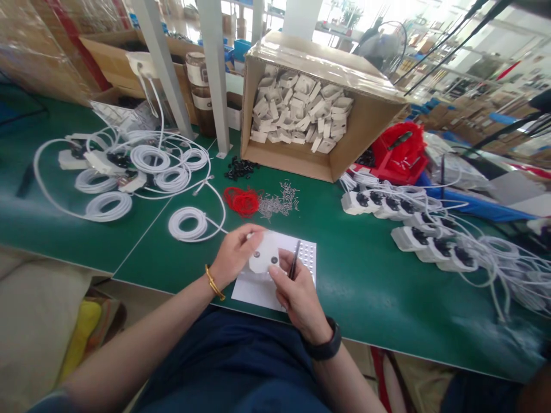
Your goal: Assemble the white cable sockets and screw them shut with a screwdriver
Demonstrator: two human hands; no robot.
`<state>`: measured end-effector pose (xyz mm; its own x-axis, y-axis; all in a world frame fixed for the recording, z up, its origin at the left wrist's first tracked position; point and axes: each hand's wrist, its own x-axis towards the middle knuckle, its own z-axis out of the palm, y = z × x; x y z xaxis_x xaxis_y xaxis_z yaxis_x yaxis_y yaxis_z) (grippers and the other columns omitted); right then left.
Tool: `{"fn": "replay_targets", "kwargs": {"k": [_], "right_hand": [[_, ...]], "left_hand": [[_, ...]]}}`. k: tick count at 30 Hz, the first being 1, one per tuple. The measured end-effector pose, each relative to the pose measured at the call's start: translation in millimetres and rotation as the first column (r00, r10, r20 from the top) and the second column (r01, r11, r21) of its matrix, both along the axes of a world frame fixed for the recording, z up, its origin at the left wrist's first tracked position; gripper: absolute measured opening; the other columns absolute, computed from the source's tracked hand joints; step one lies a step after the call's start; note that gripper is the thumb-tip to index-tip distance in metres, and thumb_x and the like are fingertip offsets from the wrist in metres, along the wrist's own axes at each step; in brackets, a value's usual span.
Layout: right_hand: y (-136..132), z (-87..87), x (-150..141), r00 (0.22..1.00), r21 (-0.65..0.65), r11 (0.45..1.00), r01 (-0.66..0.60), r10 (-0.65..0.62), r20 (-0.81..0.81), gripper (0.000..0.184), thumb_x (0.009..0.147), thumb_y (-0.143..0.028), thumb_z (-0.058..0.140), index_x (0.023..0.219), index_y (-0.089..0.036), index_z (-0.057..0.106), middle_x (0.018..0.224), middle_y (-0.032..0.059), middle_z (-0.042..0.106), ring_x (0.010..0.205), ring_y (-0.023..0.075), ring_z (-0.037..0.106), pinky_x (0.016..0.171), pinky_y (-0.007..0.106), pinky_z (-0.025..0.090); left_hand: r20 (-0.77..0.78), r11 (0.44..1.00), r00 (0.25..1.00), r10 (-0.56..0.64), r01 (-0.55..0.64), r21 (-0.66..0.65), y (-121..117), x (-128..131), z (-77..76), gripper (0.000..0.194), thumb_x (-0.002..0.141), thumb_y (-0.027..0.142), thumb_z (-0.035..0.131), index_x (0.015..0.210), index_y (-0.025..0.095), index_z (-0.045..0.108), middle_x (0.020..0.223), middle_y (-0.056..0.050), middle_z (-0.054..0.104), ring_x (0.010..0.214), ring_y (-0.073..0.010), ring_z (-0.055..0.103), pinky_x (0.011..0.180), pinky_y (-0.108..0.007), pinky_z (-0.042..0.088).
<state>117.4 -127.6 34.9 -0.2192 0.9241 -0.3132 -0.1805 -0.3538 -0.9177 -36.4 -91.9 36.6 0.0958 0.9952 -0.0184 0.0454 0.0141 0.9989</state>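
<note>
A white plastic housing (264, 248) with two dark round spots on its face is gripped at its left side by my left hand (235, 255), thumb on top. My right hand (303, 295) keeps slim black tweezers (294, 261) between its fingers, points upward, while its thumb presses the housing's lower right edge. Beneath both hands lies a white sheet (253, 293) with rows of small labels at its right part. A coiled white cable (188, 224) rests left of my left hand, its end running toward that hand; whether it joins the housing is hidden.
Beyond my hands lie red rings (241, 202), small metal screws (275, 203) and black parts (241, 168). A cardboard box (293, 166) of white housings stands behind. Cabled units (426, 244) line the right; more coiled cables (150, 159) spread left. White posts (214, 74) rise behind.
</note>
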Motion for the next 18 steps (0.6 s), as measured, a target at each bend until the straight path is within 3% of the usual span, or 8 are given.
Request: {"fn": "replay_targets", "kwargs": {"k": [3, 6, 9, 11, 13, 15, 16, 18], "right_hand": [[19.0, 7.2, 14.6, 0.933, 0.213, 0.965, -0.151, 0.068, 0.355, 0.046, 0.07, -0.032, 0.072, 0.111, -0.02, 0.055, 0.099, 0.0042, 0.063, 0.045, 0.0033, 0.042, 0.037, 0.018, 0.031], [34.3, 2.4, 30.0, 0.655, 0.497, 0.732, -0.466, -0.092, 0.75, 0.034, 0.077, -0.017, 0.061, 0.11, -0.021, 0.057, 0.111, 0.0081, 0.062, 0.069, 0.0128, 0.058, 0.053, 0.023, 0.045], [35.9, -11.6, 40.7, 0.364, 0.455, 0.434, -0.777, -0.28, 0.889, 0.038, 0.085, -0.005, 0.041, 0.113, -0.024, 0.058, 0.12, 0.0121, 0.059, 0.067, 0.0129, 0.061, 0.054, 0.025, 0.046], [29.1, -18.9, 45.6, 0.281, 0.398, 0.347, -0.849, -0.341, 0.897, 0.038, 0.087, -0.006, 0.039, 0.116, -0.024, 0.057, 0.118, 0.0133, 0.06, 0.063, 0.0124, 0.061, 0.052, 0.025, 0.046], [20.9, -20.4, 50.0, 0.273, 0.372, 0.291, -0.881, -0.328, 0.904, 0.036, 0.089, -0.013, 0.043, 0.122, -0.024, 0.052, 0.121, 0.0126, 0.059, 0.066, 0.0135, 0.062, 0.054, 0.025, 0.047], [18.8, -16.2, 54.2, 0.324, 0.395, 0.282, -0.874, -0.267, 0.907, 0.032, 0.09, -0.021, 0.045, 0.121, -0.023, 0.053, 0.118, 0.0107, 0.061, 0.072, 0.0152, 0.063, 0.058, 0.026, 0.049], [22.6, -12.6, 55.9, 0.361, 0.424, 0.349, -0.836, -0.233, 0.903, 0.028, 0.091, -0.023, 0.045, 0.115, -0.021, 0.057, 0.111, 0.0094, 0.064, 0.075, 0.0161, 0.064, 0.062, 0.026, 0.049], [41.9, -4.9, 57.3, 0.418, 0.445, 0.589, -0.674, -0.192, 0.888, 0.021, 0.091, -0.023, 0.044, 0.099, -0.019, 0.064, 0.094, 0.0067, 0.069, 0.079, 0.0164, 0.064, 0.069, 0.026, 0.048]], "left_hand": [[-0.15, 0.957, 0.987, -0.055, 0.094, 0.273, -8.6, -7.5, 0.6, 0.037, 0.083, 0.038, 0.056, 0.113, 0.017, 0.057, 0.114, -0.01, 0.058, 0.105, -0.0225, 0.053, 0.093, -0.034, 0.041], [-0.248, 0.924, 0.969, 0.015, 0.081, 0.373, -11.8, -22.0, 6.9, 0.037, 0.085, 0.032, 0.053, 0.12, 0.019, 0.054, 0.13, -0.01, 0.049, 0.124, -0.0244, 0.041, 0.105, -0.037, 0.03], [-0.312, 0.907, 0.911, 0.27, -0.132, 0.4, 0.6, -36.7, 19.2, 0.028, 0.092, 0.031, 0.039, 0.105, 0.018, 0.061, 0.115, -0.008, 0.057, 0.11, -0.0208, 0.052, 0.095, -0.032, 0.039], [-0.426, 0.921, 0.861, 0.279, -0.115, 0.372, 19.7, -40.9, 27.4, 0.029, 0.092, 0.031, 0.038, 0.093, 0.017, 0.063, 0.099, -0.006, 0.063, 0.094, -0.0186, 0.058, 0.085, -0.029, 0.043], [-0.582, 0.953, 0.802, 0.133, 0.057, 0.297, 45.1, -38.7, 31.5, 0.025, 0.089, 0.03, 0.042, 0.089, 0.017, 0.064, 0.092, -0.005, 0.066, 0.085, -0.0175, 0.059, 0.078, -0.027, 0.043], [-0.701, 0.946, 0.711, -0.05, 0.259, 0.196, 72.3, -31.1, 29.7, 0.02, 0.085, 0.026, 0.047, 0.088, 0.017, 0.065, 0.09, -0.004, 0.067, 0.08, -0.0167, 0.06, 0.074, -0.025, 0.042], [-0.734, 0.927, 0.666, -0.13, 0.344, 0.149, 85.0, -26.0, 26.9, 0.018, 0.082, 0.023, 0.05, 0.087, 0.017, 0.066, 0.088, -0.003, 0.068, 0.078, -0.0161, 0.06, 0.072, -0.024, 0.042], [-0.764, 0.879, 0.593, -0.254, 0.471, 0.074, 106.2, -14.8, 19.4, 0.011, 0.074, 0.018, 0.057, 0.08, 0.019, 0.067, 0.078, -0.001, 0.067, 0.071, -0.0147, 0.06, 0.066, -0.022, 0.04]]}}
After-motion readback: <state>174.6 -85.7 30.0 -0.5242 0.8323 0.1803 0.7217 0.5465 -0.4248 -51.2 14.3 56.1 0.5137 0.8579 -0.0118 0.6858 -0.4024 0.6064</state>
